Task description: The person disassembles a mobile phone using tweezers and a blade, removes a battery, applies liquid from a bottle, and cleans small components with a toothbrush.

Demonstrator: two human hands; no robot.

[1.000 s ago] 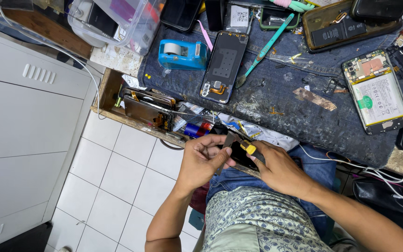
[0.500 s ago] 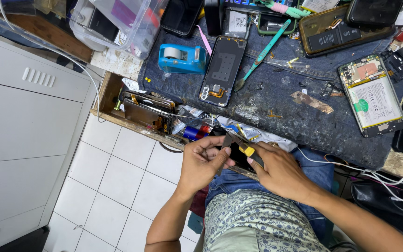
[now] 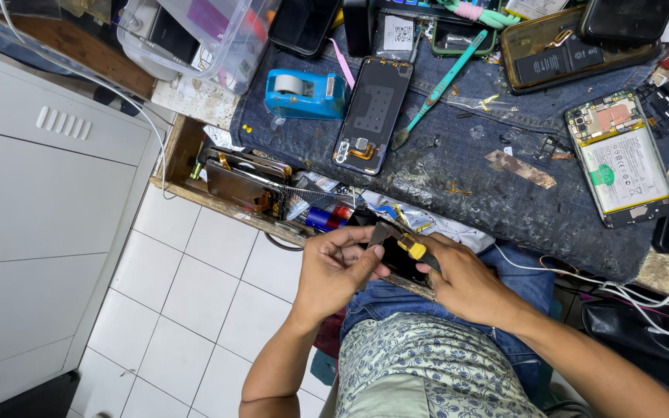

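Over lap, below table [image 3: 505, 162] edge: left hand [image 3: 334, 267] grips dark phone [image 3: 398, 259], fingers wrapped round, keeping it steady. Right hand [image 3: 462, 282] pinches yellow-handled tool [image 3: 410, 248], tip on phone to pry.

Both forearms bare, no sleeves reaching wrists. Left hand [image 3: 333, 271] and right hand [image 3: 462, 282] bare: no gloves, rings, watch or wristband visible. Shirt [image 3: 435, 368] pale grey-green, covered in small dark blue floral-paisley print, loose over belly. Blue denim jeans [image 3: 520, 282] below shirt, faded at thighs, seam lines showing.
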